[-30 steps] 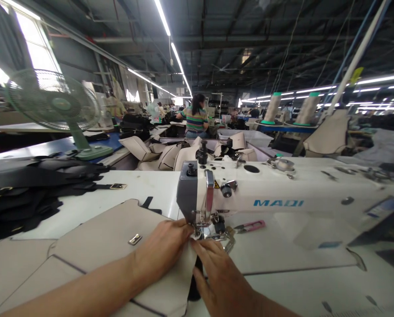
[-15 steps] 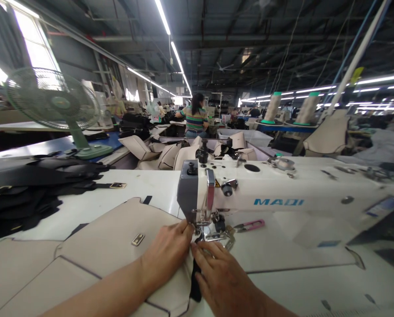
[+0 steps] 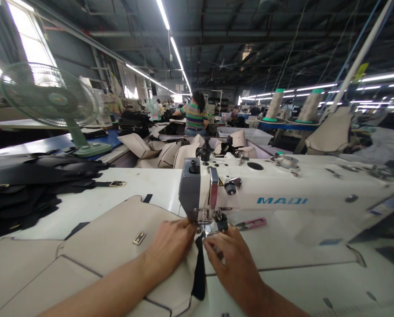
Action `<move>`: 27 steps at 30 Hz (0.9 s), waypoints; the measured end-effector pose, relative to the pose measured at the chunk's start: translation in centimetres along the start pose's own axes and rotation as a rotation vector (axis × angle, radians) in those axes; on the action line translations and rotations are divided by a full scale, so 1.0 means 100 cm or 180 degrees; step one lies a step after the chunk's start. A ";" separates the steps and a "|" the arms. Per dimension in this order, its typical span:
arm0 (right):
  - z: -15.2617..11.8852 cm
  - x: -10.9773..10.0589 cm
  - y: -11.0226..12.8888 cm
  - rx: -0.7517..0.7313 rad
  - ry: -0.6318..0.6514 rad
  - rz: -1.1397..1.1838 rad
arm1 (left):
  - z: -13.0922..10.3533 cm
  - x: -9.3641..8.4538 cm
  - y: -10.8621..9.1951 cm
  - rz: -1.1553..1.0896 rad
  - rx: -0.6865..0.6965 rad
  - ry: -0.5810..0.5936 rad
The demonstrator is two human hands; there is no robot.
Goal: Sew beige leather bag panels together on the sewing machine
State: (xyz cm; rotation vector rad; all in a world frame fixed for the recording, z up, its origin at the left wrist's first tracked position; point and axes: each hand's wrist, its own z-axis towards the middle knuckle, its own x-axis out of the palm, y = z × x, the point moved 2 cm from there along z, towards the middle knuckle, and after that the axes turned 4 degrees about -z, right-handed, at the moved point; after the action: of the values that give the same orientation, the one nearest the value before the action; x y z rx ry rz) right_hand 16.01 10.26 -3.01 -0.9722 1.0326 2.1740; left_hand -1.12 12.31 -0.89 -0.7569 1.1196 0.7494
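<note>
A beige bag panel (image 3: 113,235) with dark edges and a small metal fitting (image 3: 139,238) lies on the sewing machine's table, its right edge under the needle area. My left hand (image 3: 172,242) is closed on that edge, fingertips beside the presser foot (image 3: 200,229). Along the edge, a black strip (image 3: 199,273) hangs towards me. My right hand (image 3: 233,255) has its fingers curled around the metal guide (image 3: 212,230) right of the foot, hiding most of it. The white sewing machine (image 3: 282,185) stands above both hands.
Pink-handled thread snips (image 3: 256,223) lie under the machine arm. Black straps (image 3: 35,189) with buckles are piled at left, near a green fan (image 3: 61,103). Behind the machine, a bin holds beige pieces (image 3: 167,154). A person in a striped top (image 3: 195,116) sits farther back.
My right hand has left the black strip and moved up and right onto the metal guide. My left hand stays at the panel's edge. The view has shifted slightly.
</note>
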 end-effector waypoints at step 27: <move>0.031 0.021 -0.022 0.1122 -0.0152 -0.0080 | -0.016 -0.020 -0.013 0.0939 0.1375 -0.0125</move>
State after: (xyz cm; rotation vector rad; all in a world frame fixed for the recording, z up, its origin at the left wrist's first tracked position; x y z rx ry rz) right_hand 15.19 14.38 -4.25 -0.7605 1.3161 1.8976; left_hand -1.34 10.00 0.86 -0.2140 1.3165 0.7281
